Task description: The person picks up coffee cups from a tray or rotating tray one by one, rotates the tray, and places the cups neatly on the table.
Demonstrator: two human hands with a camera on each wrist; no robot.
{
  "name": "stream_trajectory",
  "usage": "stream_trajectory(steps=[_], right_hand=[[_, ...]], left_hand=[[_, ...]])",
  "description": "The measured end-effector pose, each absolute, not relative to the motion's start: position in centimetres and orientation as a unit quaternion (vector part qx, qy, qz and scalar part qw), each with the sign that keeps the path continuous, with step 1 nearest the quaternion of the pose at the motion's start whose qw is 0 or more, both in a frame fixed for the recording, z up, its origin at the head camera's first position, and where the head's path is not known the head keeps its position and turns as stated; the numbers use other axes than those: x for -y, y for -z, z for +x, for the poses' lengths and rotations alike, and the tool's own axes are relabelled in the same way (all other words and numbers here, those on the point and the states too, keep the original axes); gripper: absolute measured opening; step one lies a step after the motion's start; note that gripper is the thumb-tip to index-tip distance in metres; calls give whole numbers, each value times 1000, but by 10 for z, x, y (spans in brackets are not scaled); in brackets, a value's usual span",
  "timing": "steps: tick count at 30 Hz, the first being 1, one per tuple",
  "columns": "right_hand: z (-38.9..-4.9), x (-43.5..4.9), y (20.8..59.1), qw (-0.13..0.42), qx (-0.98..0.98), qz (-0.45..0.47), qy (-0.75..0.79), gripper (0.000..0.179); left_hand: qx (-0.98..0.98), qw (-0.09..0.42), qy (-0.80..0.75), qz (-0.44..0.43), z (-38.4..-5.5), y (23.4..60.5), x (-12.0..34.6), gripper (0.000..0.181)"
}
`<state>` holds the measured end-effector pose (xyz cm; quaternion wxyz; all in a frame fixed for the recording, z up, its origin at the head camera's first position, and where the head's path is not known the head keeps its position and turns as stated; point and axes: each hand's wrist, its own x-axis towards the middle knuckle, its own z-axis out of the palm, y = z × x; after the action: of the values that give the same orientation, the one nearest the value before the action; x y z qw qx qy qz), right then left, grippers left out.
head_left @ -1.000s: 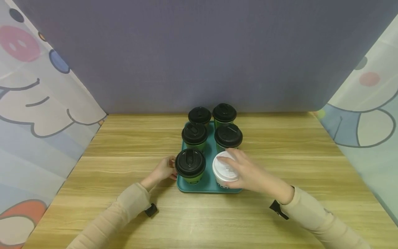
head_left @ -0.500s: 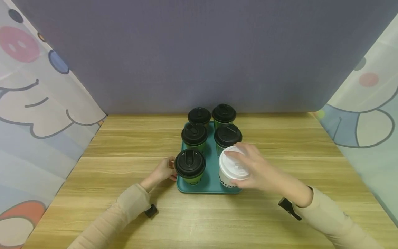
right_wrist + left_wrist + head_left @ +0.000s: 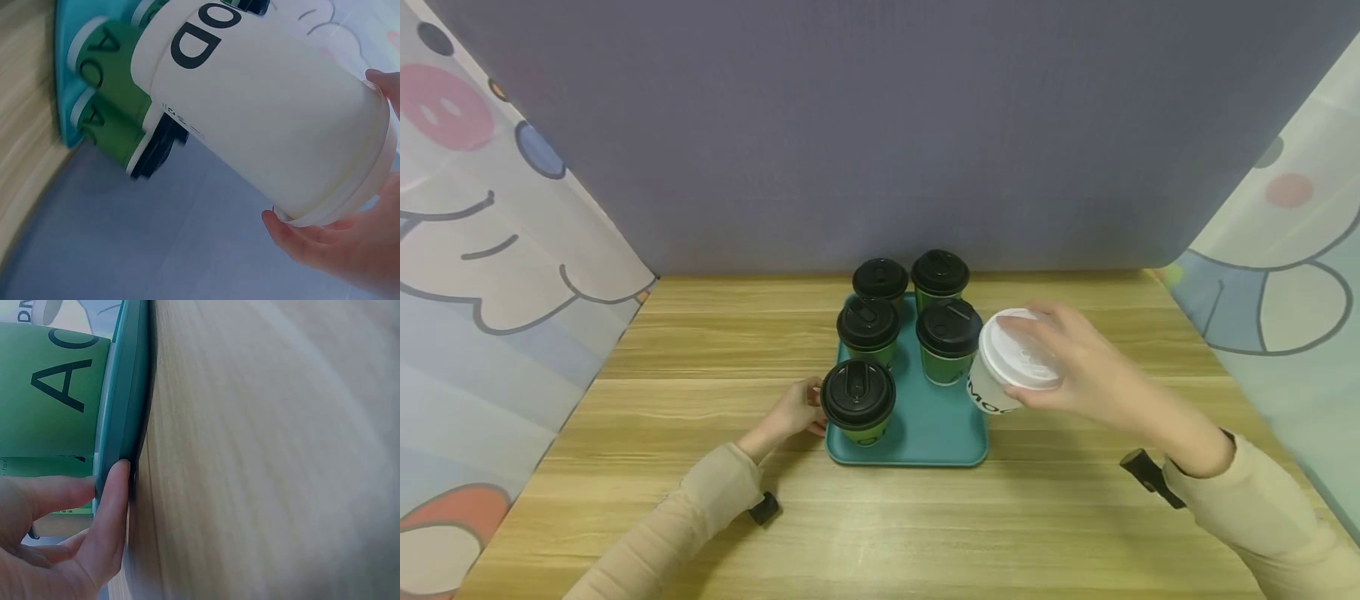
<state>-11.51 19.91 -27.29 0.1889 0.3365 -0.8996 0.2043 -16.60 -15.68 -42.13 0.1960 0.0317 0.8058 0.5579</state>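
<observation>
In the head view my right hand [image 3: 1093, 371] grips a white paper cup [image 3: 989, 387] around its white lid, raised above the right edge of a teal tray [image 3: 928, 437]. The right wrist view shows that cup [image 3: 250, 106] tilted, dark letters on its side, with fingertips at the lid's rim. At the tray's left edge is my left hand [image 3: 792, 408]. Up close in the left wrist view, its thumb and finger pinch the tray's rim [image 3: 122, 406], beside a green cup [image 3: 50, 394]. Several green cups with black lids stand on the tray, the nearest one [image 3: 865, 433] at its front left.
The tray lies on a wooden table [image 3: 880, 533] below a grey-blue back panel [image 3: 880, 133]. Two black-lidded cups, a left one [image 3: 880, 279] and a right one [image 3: 940, 275], stand at the tray's far end. Cartoon-printed curtains [image 3: 497, 250] flank both sides.
My right hand has lifted the white cup from the tray's front right corner and carried it up and to the right. My left hand has stayed at the tray's left edge.
</observation>
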Motion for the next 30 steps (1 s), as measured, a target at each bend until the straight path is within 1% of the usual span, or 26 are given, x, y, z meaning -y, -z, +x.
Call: stream_trajectory(steps=[9,18,21,25,30], right_hand=[[-139,-223,265,219,904,319,-182,65],[-176,-247,277,218,915,280,-191,60],[-186,-253,279,203,926,246,-201,58],[-199,-260,280,163,944,199,-207,57],[-214,-269,284,123,956,165,-210,59]], left_hand=[[-809,195,-554,29,-166,421,156,34],[-808,192,-556,31,-165,421,156,33],[-806,192,-559,31,-165,421,156,33],[-803,191,-563,34,-166,423,157,32],[-803,194,-563,32,-168,425,157,31]])
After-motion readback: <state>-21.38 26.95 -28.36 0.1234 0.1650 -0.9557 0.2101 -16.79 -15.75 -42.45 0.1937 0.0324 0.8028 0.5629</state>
